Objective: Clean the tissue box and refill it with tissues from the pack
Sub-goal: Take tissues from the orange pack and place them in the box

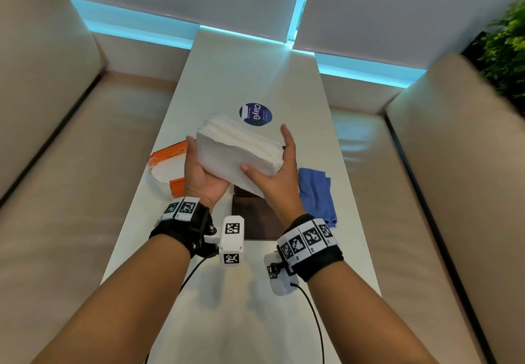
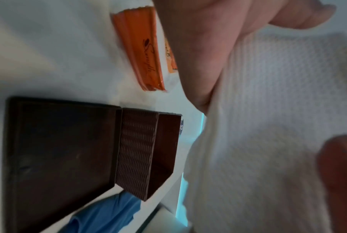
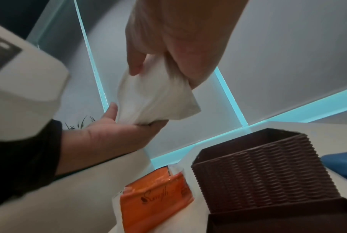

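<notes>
Above worktop (image 1: 255, 79): left hand (image 1: 203, 177) cups tissue stack (image 1: 238, 150) from below, right hand (image 1: 277, 176) clasps right end, thumb on top.

The tissues (image 1: 235, 153) are soft white paper with tiny bumps, the pack (image 3: 154, 203) is shiny orange plastic, the tissue box (image 3: 262, 175) looks like brown woven plastic, and the cloth (image 1: 315, 193) is blue.

Both forearms reach forward, palms facing each other; the left hand (image 1: 202, 177) and right hand (image 1: 277, 176) clasp one load between them.
</notes>
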`<action>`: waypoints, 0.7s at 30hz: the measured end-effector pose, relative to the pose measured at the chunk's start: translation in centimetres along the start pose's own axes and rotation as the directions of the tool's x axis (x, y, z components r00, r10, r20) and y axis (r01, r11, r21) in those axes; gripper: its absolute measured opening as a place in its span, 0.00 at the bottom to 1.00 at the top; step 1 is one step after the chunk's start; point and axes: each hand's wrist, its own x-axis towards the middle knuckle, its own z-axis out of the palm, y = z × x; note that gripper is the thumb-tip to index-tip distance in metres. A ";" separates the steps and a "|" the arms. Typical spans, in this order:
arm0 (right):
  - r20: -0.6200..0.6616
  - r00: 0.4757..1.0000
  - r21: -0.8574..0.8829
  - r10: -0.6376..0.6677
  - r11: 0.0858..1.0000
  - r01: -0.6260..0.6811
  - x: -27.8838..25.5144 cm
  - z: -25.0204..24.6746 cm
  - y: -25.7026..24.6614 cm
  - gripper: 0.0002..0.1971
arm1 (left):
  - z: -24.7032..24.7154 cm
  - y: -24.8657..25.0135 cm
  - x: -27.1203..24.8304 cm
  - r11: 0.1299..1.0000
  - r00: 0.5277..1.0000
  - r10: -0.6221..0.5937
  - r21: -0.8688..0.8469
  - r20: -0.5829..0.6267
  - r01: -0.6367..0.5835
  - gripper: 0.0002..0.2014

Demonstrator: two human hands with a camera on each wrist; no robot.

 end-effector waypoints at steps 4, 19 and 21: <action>0.031 0.997 -0.031 -0.074 0.997 0.075 -0.3 0.1 0.1 0.45 | 0.4 -0.7 0.0 1.000 0.998 0.019 -0.010 -0.055 -0.019 0.36; 0.075 0.940 -0.399 -0.332 0.854 0.333 -1.2 1.1 2.0 0.28 | 0.1 -0.3 -1.1 0.991 0.978 -0.113 0.056 -0.173 0.124 0.42; 0.204 0.885 -0.476 -0.419 0.747 0.464 -1.6 1.4 2.3 0.26 | -0.4 -0.3 -1.2 0.982 0.966 -0.177 0.025 -0.188 0.185 0.46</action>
